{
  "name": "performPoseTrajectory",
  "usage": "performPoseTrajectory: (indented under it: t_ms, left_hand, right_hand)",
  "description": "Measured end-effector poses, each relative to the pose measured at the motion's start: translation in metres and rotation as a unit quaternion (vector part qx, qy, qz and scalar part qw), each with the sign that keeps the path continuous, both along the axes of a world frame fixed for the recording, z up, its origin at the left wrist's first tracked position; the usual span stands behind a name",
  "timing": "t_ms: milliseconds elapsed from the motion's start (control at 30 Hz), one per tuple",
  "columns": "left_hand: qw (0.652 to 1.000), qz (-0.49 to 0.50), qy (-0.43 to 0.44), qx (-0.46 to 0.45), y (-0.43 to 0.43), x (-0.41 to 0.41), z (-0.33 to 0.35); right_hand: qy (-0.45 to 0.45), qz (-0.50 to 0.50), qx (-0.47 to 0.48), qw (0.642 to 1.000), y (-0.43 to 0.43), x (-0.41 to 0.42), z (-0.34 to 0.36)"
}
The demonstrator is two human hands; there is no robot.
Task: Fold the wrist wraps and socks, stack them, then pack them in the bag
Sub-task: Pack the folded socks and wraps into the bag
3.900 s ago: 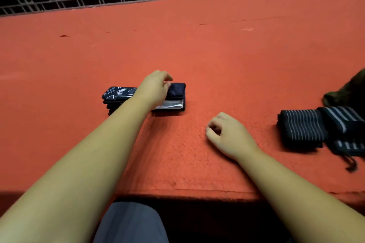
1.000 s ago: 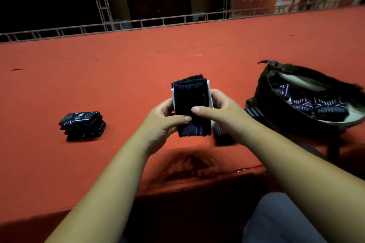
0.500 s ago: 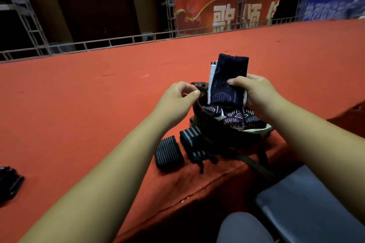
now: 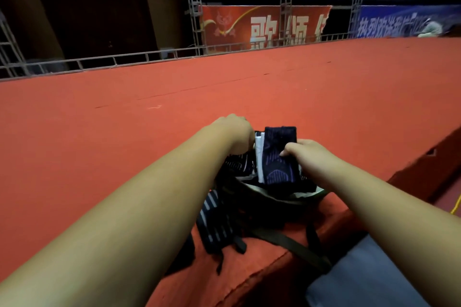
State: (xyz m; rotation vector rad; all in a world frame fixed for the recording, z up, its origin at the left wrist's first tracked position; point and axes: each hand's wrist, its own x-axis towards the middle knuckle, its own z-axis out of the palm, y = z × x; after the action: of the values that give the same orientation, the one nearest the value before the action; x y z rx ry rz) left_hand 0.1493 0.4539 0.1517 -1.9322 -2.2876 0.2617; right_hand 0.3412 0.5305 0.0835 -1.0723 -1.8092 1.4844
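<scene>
Curling round a stack of folded socks (image 4: 275, 157), the thumb (image 4: 290, 150) of the right hand (image 4: 310, 156) presses on the near face. The other fingers go behind it, so we see a firm grip. The stack is dark blue with a white layer on its left side. It stands upright. Its low end is down inside the open mouth of the bag (image 4: 272, 207), and its top end sticks up above the rim.

The left hand (image 4: 233, 133) is just left of the stack, at the far left side of the bag's mouth. Its fingers bend down behind the hand, so we cannot tell if they hold anything; they may be on the rim.

Some patterned socks (image 4: 237, 164) lie in the bag, left of the stack. The bag is dark and sits at the near edge of the red carpet (image 4: 99, 144). A strap (image 4: 287, 239) hangs over that edge. Striped wrist wraps (image 4: 214, 224) lie on the carpet just left of the bag, close to us. Far off we see a metal rail (image 4: 124, 58) and a red banner (image 4: 262, 27).
</scene>
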Motion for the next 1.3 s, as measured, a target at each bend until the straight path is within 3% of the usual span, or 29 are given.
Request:
performPoseTrajectory:
  t_ms: [133, 300, 467, 567, 833, 1033, 1300]
  left_hand:
    - [0.998, 0.013, -0.059, 0.027, 0.016, -0.022, -0.005]
    - [0.98, -0.014, -0.103, 0.168, 0.037, -0.029, -0.013]
    - [0.929, -0.066, -0.188, 0.313, 0.059, -0.029, -0.018]
    - [0.904, -0.074, -0.24, 0.346, 0.058, -0.026, -0.014]
    - [0.925, -0.049, -0.228, 0.3, 0.04, -0.035, -0.027]
    - [0.967, -0.008, -0.142, 0.211, 0.001, -0.018, -0.032]
    - [0.945, 0.061, -0.207, 0.246, -0.065, -0.007, -0.022]
  right_hand:
    - [-0.044, 0.007, 0.003, 0.999, 0.009, -0.011, -0.01]
    - [-0.118, 0.03, 0.1, 0.987, 0.023, -0.027, -0.022]
    - [-0.178, -0.011, 0.143, 0.974, 0.041, -0.046, -0.037]
    - [-0.201, -0.012, 0.156, 0.967, 0.042, -0.059, -0.045]
    - [-0.217, -0.042, 0.132, 0.966, 0.052, -0.079, -0.054]
    - [-0.171, -0.112, 0.166, 0.965, 0.027, -0.069, -0.064]
    - [-0.142, -0.112, 0.202, 0.963, -0.033, -0.035, -0.049]
